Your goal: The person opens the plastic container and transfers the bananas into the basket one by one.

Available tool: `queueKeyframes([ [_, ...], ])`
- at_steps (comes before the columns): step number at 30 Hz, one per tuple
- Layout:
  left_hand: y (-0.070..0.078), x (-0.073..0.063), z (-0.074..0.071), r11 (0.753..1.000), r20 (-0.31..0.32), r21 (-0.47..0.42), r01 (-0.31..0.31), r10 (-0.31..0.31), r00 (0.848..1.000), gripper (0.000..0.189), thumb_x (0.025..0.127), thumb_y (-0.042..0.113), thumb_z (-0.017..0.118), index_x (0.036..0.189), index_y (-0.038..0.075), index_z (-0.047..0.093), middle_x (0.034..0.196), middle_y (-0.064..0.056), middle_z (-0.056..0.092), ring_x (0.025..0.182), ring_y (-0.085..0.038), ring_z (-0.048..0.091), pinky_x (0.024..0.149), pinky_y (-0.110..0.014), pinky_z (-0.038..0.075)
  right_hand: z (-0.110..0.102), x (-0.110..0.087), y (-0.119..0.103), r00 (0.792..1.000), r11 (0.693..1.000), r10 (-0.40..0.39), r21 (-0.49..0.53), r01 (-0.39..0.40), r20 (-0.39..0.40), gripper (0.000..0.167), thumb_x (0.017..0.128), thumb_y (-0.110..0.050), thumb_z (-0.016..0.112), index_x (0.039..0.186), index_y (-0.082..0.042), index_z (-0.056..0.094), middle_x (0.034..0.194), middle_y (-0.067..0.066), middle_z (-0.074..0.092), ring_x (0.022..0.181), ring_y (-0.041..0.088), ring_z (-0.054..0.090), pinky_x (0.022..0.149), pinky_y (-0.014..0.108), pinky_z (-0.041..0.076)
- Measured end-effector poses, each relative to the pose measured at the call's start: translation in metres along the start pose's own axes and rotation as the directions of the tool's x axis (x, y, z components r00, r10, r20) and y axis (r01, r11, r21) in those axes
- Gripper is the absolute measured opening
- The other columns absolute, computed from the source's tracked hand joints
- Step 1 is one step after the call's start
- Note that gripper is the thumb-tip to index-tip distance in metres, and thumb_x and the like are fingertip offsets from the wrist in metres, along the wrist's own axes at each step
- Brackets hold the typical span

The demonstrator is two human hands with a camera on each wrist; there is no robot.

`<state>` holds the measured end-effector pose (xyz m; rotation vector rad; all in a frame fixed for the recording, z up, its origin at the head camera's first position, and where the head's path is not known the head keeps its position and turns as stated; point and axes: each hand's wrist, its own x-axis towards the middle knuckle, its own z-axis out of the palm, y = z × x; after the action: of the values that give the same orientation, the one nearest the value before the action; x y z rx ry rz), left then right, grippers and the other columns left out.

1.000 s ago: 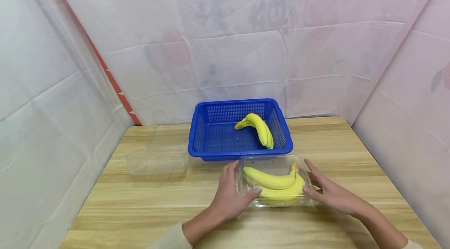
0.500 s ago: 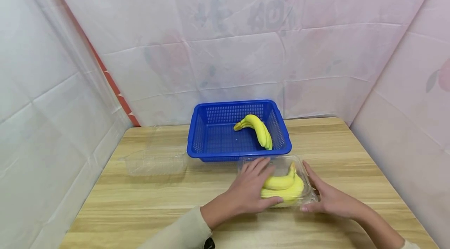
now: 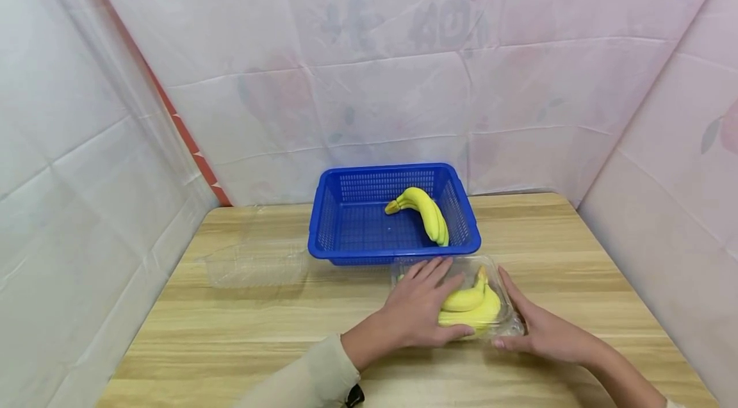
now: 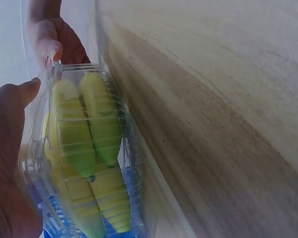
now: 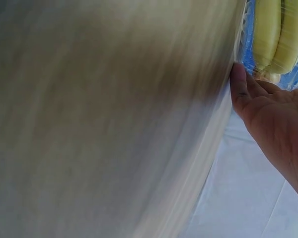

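Note:
A clear plastic clamshell box (image 3: 492,313), lid down, stands on the table with yellow bananas (image 4: 72,134) inside. My left hand (image 3: 419,312) rests on the left part of its lid, fingers straight and spread, hiding some of the fruit. At the box's right end, my right hand (image 3: 548,328) touches the side with extended fingers, the thumb near the front corner. In the right wrist view, the fingers (image 5: 253,89) lie against the box's lower end. Behind the box is a blue plastic basket (image 3: 357,222), holding another bunch of bananas (image 3: 425,212).
A second clear clamshell box (image 3: 256,267), its lid raised, stands on the left of the wooden table (image 3: 242,331). White printed sheets (image 3: 392,100) hang behind the table and along both sides.
My left hand has moved from the box's left end onto its lid, then slightly right. My right hand stays at the right end, its thumb lower. The box has hardly moved.

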<state>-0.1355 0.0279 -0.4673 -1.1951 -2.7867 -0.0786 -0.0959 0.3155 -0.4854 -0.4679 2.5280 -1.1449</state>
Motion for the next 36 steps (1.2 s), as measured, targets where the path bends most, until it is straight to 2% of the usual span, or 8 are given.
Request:
queueKeyframes([
  [5, 0.0023, -0.0001, 0.0010, 1.000, 0.019, 0.029, 0.010, -0.011, 1.000, 0.091, 0.096, 0.088, 0.033, 0.168, 0.032, 0.035, 0.179, -0.004, 0.027, 0.167, -0.023, 0.027, 0.135, -0.042, 0.027, -0.0002, -0.0007, 0.0003, 1.000, 1.000, 0.005, -0.008, -0.005, 0.015, 0.127, 0.093, -0.040, 0.082, 0.170, -0.030, -0.018, 0.177, 0.034, -0.001, 0.157, 0.060, 0.014, 0.117, 0.018, 0.031],
  [12, 0.0054, -0.0006, 0.0020, 0.999, 0.040, 0.051, 0.017, -0.020, 0.999, 0.094, 0.096, 0.090, 0.030, 0.169, 0.033, 0.031, 0.181, -0.005, 0.022, 0.168, -0.024, 0.024, 0.136, -0.043, 0.025, -0.0001, -0.0024, 0.0026, 1.000, 0.999, -0.014, 0.033, 0.013, 0.028, 0.123, 0.096, -0.036, 0.080, 0.170, -0.033, -0.019, 0.177, 0.033, -0.004, 0.156, 0.060, 0.010, 0.111, 0.004, 0.022],
  [17, 0.0071, -0.0010, 0.0004, 0.998, 0.038, 0.059, 0.020, -0.023, 0.999, 0.092, 0.096, 0.089, 0.032, 0.169, 0.033, 0.033, 0.180, -0.006, 0.024, 0.167, -0.024, 0.026, 0.136, -0.042, 0.026, -0.0004, -0.0035, 0.0030, 0.999, 0.998, -0.015, 0.064, 0.012, 0.045, 0.119, 0.099, -0.033, 0.077, 0.169, -0.037, -0.019, 0.177, 0.032, -0.007, 0.157, 0.060, 0.006, 0.108, 0.001, 0.019],
  [28, 0.0086, -0.0024, 0.0019, 0.996, 0.028, 0.087, 0.020, -0.022, 0.999, 0.087, 0.098, 0.087, 0.032, 0.168, 0.034, 0.035, 0.179, -0.006, 0.028, 0.166, -0.023, 0.029, 0.135, -0.040, 0.028, 0.0015, -0.0031, 0.0033, 0.998, 0.999, 0.033, 0.016, -0.034, 0.058, 0.119, 0.098, -0.038, 0.077, 0.167, -0.042, -0.021, 0.178, 0.029, -0.007, 0.158, 0.057, 0.007, 0.113, 0.010, 0.027],
  [31, 0.0077, -0.0022, 0.0030, 0.996, 0.028, 0.085, 0.018, -0.021, 0.999, 0.085, 0.099, 0.085, 0.031, 0.168, 0.034, 0.035, 0.179, -0.006, 0.028, 0.166, -0.024, 0.028, 0.135, -0.041, 0.028, 0.0016, -0.0025, 0.0025, 0.998, 1.000, 0.029, -0.004, -0.029, 0.057, 0.119, 0.099, -0.038, 0.076, 0.168, -0.039, -0.021, 0.177, 0.031, -0.006, 0.158, 0.058, 0.008, 0.122, 0.033, 0.034],
  [34, 0.0067, -0.0011, 0.0040, 0.996, 0.021, 0.088, 0.016, -0.018, 1.000, 0.083, 0.100, 0.084, 0.031, 0.167, 0.035, 0.036, 0.179, -0.006, 0.029, 0.166, -0.023, 0.028, 0.135, -0.041, 0.028, 0.0008, -0.0016, 0.0014, 0.998, 0.999, 0.033, -0.017, -0.032, 0.058, 0.120, 0.099, -0.039, 0.076, 0.168, -0.035, -0.023, 0.177, 0.033, -0.006, 0.158, 0.059, 0.008, 0.118, 0.063, 0.029],
  [36, 0.0063, -0.0005, 0.0045, 0.996, 0.014, 0.089, 0.015, -0.016, 1.000, 0.083, 0.100, 0.084, 0.031, 0.167, 0.035, 0.037, 0.178, -0.006, 0.030, 0.166, -0.023, 0.028, 0.135, -0.041, 0.028, 0.0000, -0.0011, 0.0006, 0.997, 0.999, 0.040, -0.022, -0.039, 0.061, 0.120, 0.099, -0.039, 0.075, 0.168, -0.034, -0.023, 0.177, 0.033, -0.006, 0.158, 0.059, 0.009, 0.115, 0.070, 0.027],
])
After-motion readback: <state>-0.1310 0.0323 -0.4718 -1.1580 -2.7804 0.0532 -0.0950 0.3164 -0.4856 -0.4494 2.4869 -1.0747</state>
